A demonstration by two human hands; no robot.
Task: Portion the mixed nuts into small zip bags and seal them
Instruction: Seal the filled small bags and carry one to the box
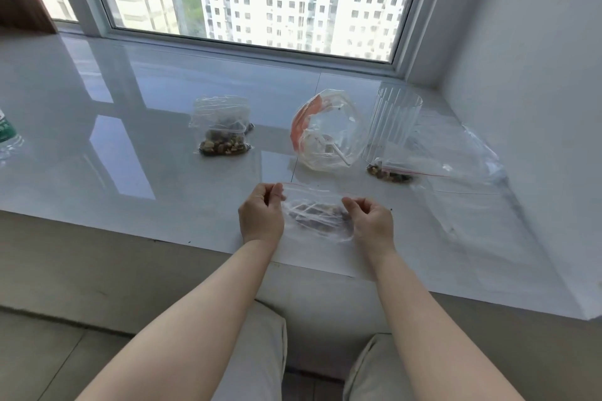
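Head view. Step in hand, as judged: sealing a filled small zip bag (317, 216), which lies low in the centre of the frame near the front edge of the white counter (130, 172). The left hand (260, 216) pinches the bag's upper left corner, fingers closed on the film by the red zip line. The right hand (371, 221) is curled closed at the bag's right side, just below the zip; contact with the film looks likely, but the exact pinch point cannot be told. The nuts sit in the lower body of the bag, between the two hands.

To do the step well: keep the zip line taut and level between the hands, press out trapped air, then run a pinch along the full strip from one corner to the other. Keep nuts clear of the track; a fragment caught there would leave a gap.

Elsewhere: filled bags (223, 133) lie left of centre, well apart from the hands. A large crumpled clear bag (325, 133) with an orange strip holds a white scoop (335, 150), right of centre. A ribbed clear cup (394, 124) stands just beside it; at its foot, another nut bag (391, 174) lies beneath clear film.
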